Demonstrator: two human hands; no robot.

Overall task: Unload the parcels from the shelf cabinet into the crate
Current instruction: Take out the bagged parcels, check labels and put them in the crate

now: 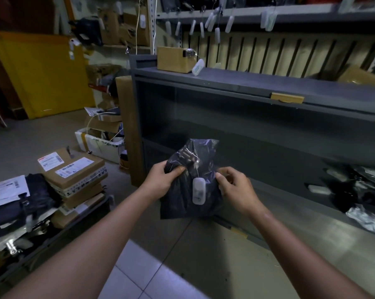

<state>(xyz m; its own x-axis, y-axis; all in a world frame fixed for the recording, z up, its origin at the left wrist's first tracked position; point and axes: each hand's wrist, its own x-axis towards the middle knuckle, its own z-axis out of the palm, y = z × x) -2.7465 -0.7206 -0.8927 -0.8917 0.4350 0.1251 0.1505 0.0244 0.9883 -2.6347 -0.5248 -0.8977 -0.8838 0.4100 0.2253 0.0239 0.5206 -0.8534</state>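
Note:
A black plastic parcel bag [180, 199] with a white tag [198, 190] on a wire hangs in front of the grey shelf cabinet [225, 83]. My left hand [160, 180] grips the bag's upper left edge. My right hand [236, 186] pinches its right edge beside the tag. The dark crate [59, 236] stands at the lower left, holding brown boxes [74, 171] and dark bags. More black bagged parcels [355, 190] lie on the cabinet's lower shelf at the right.
A cardboard box [173, 59] with a tag sits on the cabinet top, another box [359, 78] at the far right. Tags hang from the upper rack [204, 24]. A white bin [100, 143] of parcels and a yellow panel [48, 72] stand at the left.

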